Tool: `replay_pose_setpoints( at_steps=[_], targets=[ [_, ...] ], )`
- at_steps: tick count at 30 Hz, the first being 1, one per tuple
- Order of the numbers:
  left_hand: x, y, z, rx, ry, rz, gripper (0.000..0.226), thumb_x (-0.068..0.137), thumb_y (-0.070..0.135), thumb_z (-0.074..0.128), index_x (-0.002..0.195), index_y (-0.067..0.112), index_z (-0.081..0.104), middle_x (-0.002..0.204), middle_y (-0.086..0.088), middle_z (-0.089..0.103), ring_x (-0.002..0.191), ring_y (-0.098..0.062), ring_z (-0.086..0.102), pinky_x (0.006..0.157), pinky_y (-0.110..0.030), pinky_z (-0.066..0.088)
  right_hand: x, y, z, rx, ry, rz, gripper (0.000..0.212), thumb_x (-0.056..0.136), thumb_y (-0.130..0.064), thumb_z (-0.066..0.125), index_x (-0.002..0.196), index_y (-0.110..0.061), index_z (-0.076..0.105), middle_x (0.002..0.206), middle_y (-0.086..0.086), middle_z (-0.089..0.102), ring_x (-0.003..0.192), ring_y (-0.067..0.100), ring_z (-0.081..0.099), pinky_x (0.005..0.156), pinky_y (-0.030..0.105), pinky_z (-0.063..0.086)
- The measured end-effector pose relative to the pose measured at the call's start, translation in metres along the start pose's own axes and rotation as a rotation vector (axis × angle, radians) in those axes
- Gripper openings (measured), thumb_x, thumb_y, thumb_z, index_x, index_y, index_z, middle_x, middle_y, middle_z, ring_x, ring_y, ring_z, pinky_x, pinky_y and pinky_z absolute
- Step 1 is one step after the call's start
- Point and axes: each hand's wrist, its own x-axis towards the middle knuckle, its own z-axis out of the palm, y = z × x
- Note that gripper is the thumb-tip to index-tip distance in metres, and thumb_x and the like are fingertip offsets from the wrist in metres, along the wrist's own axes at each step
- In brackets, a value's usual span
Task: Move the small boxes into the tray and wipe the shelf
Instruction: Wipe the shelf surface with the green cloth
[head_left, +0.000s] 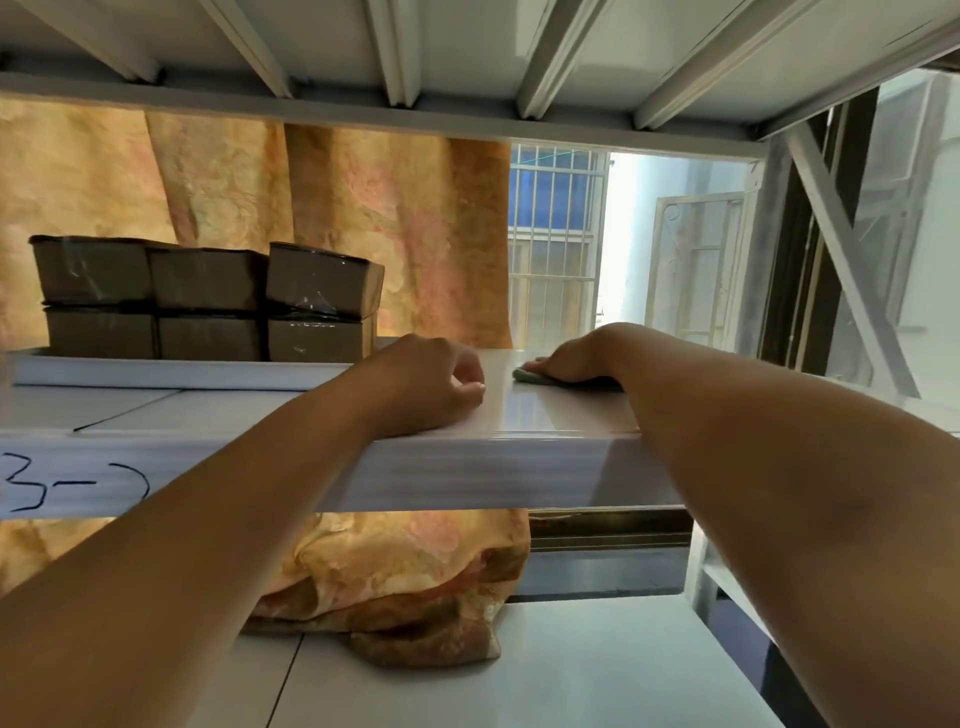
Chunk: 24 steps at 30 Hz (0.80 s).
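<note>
Several small brown cardboard boxes (208, 296) wrapped in clear tape stand stacked two high inside a shallow white tray (156, 371) on the left of the white metal shelf (545, 415). My left hand (441, 384) rests on the shelf near its front edge, fingers curled loosely, holding nothing. My right hand (576, 361) lies farther back on the right, pressed flat on a grey-green cloth (530, 376) that peeks out under the fingers.
An orange patterned curtain (363, 218) hangs behind the shelf and bunches on the lower shelf (571, 665). The upper shelf's ribbed underside (467, 62) is close overhead. A barred window (556, 244) and a diagonal brace (852, 270) are at right.
</note>
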Motion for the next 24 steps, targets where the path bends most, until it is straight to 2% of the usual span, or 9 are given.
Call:
replay_pose_setpoints(
  at_steps=[4,7,12,19,24],
  targets=[
    [0.000,0.000,0.000,0.017,-0.047,0.034,0.008,0.091,0.036,0.051,0.091,0.034,0.058,0.096,0.007,0.060,0.106,-0.015,0.059,0.089,-0.030,0.045,-0.007,0.048,-0.004,-0.064,0.028,0.124,0.073,0.097,-0.058,0.015,0.149,-0.008,0.026,0.156,0.012,0.025,0.142,0.028,0.027,0.113,0.037,0.018],
    [0.000,0.001,0.000,0.020,-0.068,0.038,0.014,0.093,0.035,0.048,0.098,0.030,0.060,0.093,0.010,0.055,0.107,-0.015,0.058,0.087,-0.030,0.043,-0.016,0.087,-0.007,-0.067,0.015,0.219,0.072,0.097,-0.058,0.014,0.150,-0.010,0.023,0.157,0.013,0.021,0.144,0.029,0.022,0.114,0.038,0.015],
    [0.002,0.000,0.001,0.041,-0.085,0.054,0.008,0.094,0.034,0.047,0.093,0.033,0.055,0.084,0.012,0.051,0.106,-0.016,0.058,0.081,-0.029,0.041,-0.025,0.129,-0.004,0.025,0.034,0.330,0.082,0.090,-0.069,0.021,0.150,-0.013,0.026,0.152,0.014,0.031,0.137,0.030,0.035,0.110,0.039,0.024],
    [0.002,-0.001,0.001,0.051,-0.091,0.079,0.009,0.094,0.035,0.046,0.091,0.034,0.055,0.078,0.018,0.049,0.103,-0.019,0.058,0.088,-0.033,0.045,-0.034,0.127,0.001,0.095,0.022,0.311,0.080,0.090,-0.069,0.021,0.151,-0.017,0.023,0.151,0.013,0.031,0.135,0.030,0.036,0.108,0.039,0.023],
    [0.002,0.002,0.001,0.075,-0.094,0.092,0.008,0.094,0.035,0.045,0.093,0.034,0.053,0.086,0.009,0.053,0.102,-0.020,0.058,0.086,-0.033,0.043,-0.045,0.119,0.006,0.129,0.025,0.285,0.080,0.088,-0.071,0.024,0.149,-0.020,0.029,0.144,0.010,0.040,0.128,0.026,0.043,0.093,0.037,0.027]
  ],
)
